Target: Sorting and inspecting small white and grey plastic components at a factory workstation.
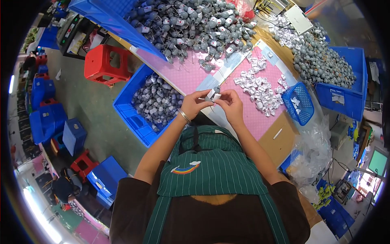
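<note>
Above the pink gridded table, my left hand (195, 104) and my right hand (231, 106) meet in front of my apron. Between their fingertips is a small grey-and-white part (213, 95), pinched from both sides. Its grey knob points away from me, and the white piece sits around its body; the fingers cover its lower end. To the right of my hands lie many loose white pieces (260, 92) in a scattered heap. Beyond them, a large pile of grey round parts (203, 28) with thin wires spreads over the table, several bearing white pieces.
A blue bin (126, 120) full of grey-and-white parts stands left below the table edge. At right are a small blue basket (301, 112), another grey heap (321, 61), a blue crate (345, 99) and clear plastic bags (313, 154). A red stool (97, 63) stands far left.
</note>
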